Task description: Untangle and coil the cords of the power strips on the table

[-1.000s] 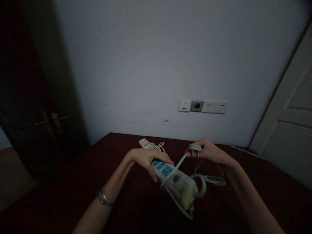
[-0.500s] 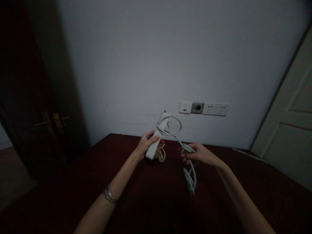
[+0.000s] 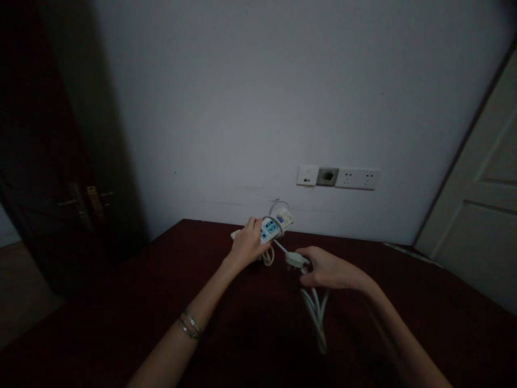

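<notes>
Here, power strip (image 3: pixel 271 227), aslant (far end rightward)

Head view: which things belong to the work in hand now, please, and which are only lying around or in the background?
In hand:
- power strip with blue sockets, in the left hand
- plug, in the right hand
- grey-white cord hanging below it

Only around:
- cream cord near the left hand
- wall sockets
- white door

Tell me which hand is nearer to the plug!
Right. The right hand is right at the plug, holding it. The left hand is farther away, up and to the left of it, gripping the power strip.
</notes>
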Demonstrator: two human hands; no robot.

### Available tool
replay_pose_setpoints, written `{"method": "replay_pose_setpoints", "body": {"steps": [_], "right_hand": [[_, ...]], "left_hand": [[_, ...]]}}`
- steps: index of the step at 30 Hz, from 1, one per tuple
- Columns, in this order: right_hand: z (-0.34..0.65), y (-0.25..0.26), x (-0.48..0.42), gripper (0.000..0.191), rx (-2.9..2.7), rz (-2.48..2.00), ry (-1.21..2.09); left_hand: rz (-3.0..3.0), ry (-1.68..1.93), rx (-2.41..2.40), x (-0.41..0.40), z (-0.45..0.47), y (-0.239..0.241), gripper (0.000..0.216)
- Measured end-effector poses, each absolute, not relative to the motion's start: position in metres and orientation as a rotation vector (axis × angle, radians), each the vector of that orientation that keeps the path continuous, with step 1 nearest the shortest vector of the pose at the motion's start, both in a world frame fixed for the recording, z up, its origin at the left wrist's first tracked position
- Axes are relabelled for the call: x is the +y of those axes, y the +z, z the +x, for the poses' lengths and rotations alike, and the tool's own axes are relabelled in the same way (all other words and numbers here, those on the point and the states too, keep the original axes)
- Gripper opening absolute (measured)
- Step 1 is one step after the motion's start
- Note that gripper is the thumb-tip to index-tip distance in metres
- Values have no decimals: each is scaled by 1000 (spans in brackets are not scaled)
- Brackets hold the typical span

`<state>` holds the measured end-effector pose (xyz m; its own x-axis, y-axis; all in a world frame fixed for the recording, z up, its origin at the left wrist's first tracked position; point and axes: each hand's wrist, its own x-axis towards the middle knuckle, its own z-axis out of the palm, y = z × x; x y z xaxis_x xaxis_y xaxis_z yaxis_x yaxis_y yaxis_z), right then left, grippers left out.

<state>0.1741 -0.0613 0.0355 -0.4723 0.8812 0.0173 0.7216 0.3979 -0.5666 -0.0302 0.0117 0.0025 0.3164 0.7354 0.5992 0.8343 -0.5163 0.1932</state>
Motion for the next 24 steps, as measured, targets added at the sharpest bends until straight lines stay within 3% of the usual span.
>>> {"method": "replay_pose_setpoints", "body": {"steps": [4, 7, 13, 24], "right_hand": [[174, 42, -71, 9, -2271, -1635, 73], [180, 52, -78, 11, -2265, -1679, -89], [204, 69, -83, 10, -2398, -1474, 520], [222, 48, -54, 31, -2192, -1102, 1284]], "left_hand": [[-2435, -635, -1301, -2, -27, 9, 46], [-2636, -379, -1144, -11, -25, 12, 48], [-3174, 33, -786, -31, -24, 23, 41], [-3959, 6, -3, -30, -28, 37, 65]]}}
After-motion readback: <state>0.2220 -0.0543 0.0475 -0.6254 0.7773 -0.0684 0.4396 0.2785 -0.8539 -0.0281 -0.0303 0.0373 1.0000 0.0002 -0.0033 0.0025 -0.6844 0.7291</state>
